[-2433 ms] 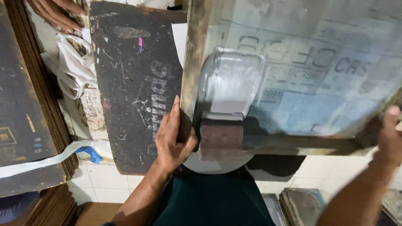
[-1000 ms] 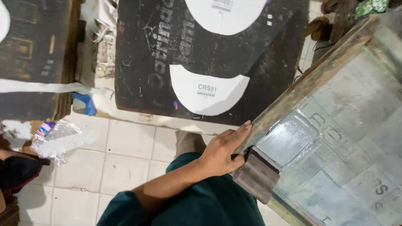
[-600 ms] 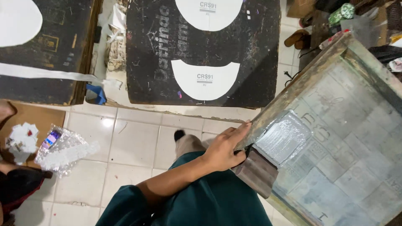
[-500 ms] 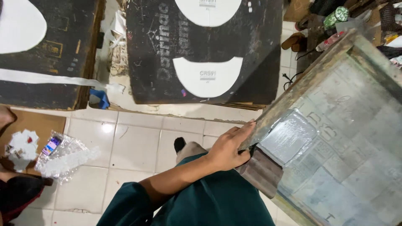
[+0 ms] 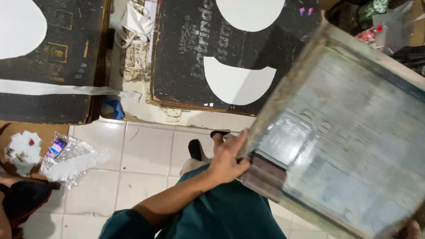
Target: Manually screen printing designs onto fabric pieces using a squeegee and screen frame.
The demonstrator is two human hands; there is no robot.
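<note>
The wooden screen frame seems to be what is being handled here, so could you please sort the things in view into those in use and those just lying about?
In use:
- left hand gripping the wooden screen frame
- squeegee block on the frame
- black board with white cut pieces

Lying about:
- clear plastic wrapper on the tiled floor
- crumpled white cloth
- blue object

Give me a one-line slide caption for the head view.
Left hand grips wooden-framed printing screen beside black board bearing white cut pieces.
</note>
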